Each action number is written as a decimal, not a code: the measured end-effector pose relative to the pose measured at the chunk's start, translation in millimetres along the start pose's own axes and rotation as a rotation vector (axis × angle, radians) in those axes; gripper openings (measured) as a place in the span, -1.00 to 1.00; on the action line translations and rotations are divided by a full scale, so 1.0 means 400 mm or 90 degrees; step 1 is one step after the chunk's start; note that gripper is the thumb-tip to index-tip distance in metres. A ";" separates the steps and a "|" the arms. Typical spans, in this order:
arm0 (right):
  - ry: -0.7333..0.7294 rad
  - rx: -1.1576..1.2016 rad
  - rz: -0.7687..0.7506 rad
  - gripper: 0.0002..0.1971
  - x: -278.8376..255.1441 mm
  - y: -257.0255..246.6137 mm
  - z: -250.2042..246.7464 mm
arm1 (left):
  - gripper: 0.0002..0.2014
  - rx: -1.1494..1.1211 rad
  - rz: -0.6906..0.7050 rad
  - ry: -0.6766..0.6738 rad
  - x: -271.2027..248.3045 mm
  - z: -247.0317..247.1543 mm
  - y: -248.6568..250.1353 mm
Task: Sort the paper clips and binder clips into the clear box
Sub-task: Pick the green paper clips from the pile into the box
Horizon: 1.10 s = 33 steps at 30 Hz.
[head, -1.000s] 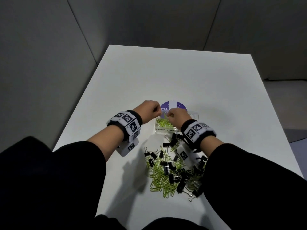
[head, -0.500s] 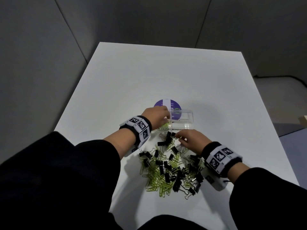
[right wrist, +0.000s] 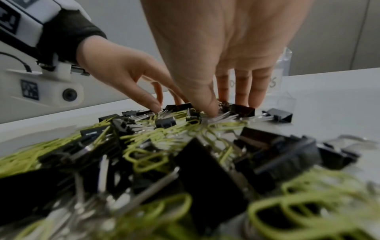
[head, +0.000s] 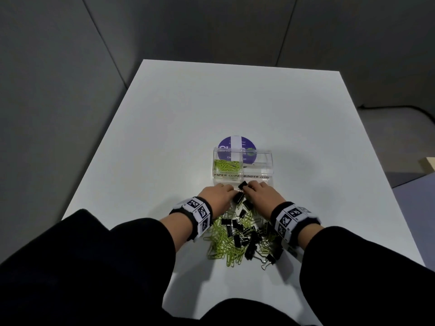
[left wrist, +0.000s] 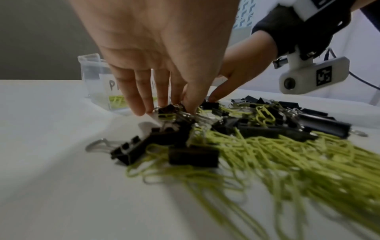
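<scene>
Both hands are working at the far edge of the mixed heap of black metal binder clips [head: 237, 228] and lime-green wire paper clips [head: 223, 243], which is spreading back from the fingertips toward the wrists on the white table [head: 164, 137]; the left hand [head: 217, 196] is pinching with thumb and forefinger at a small black binder clip [left wrist: 167, 109] right under its tips, though whether it is truly gripped is hard to say; the right hand [head: 261, 196] is pressing its thumb and narrowed fingers down among the clips, and I cannot tell if it is holding one; the clear plastic two-compartment box [head: 268, 161] is standing just beyond both sets of fingertips, its long axis running crosswise to the arms, the paper-clip half ahead of the left hand and already holding green clips, the binder half ahead of the right hand, so the right is likely nearer for a binder drop; the head view is showing the box labels and contents, while the wrist views are showing the fingertip contact that the backs of the hands are hiding from above
</scene>
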State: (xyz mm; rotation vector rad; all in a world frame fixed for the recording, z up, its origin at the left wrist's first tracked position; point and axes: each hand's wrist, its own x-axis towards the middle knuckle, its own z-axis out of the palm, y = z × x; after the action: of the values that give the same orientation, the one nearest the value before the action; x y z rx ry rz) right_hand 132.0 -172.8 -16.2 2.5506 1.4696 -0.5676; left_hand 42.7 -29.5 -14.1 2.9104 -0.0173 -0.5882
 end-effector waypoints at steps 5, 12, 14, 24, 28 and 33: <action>-0.047 0.026 0.001 -0.41 -0.045 -0.002 0.016 | -0.65 -0.021 -0.011 0.010 -0.023 0.028 0.007; -0.019 0.126 -0.007 -0.65 -0.076 0.009 0.011 | -0.62 -0.051 -0.038 0.029 -0.021 0.035 0.013; 0.002 0.146 -0.012 -0.71 -0.082 0.013 0.006 | -0.59 -0.078 -0.055 0.006 -0.014 0.031 0.008; 0.103 0.165 0.073 -0.76 -0.065 0.077 0.000 | -0.77 -0.188 -0.090 -0.029 -0.009 0.010 -0.018; 0.083 0.220 0.130 -0.72 -0.049 0.096 -0.006 | -0.77 -0.300 -0.162 0.056 -0.008 -0.012 -0.051; 0.085 0.170 0.172 -0.59 -0.040 0.104 -0.002 | -0.69 -0.288 -0.203 0.099 -0.005 -0.026 -0.075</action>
State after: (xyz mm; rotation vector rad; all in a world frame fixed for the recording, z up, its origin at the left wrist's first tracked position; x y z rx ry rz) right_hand 160.5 -206.8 -11.9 2.9811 1.1197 -0.5974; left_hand 44.0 1.9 -9.0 2.5152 0.5347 -0.3476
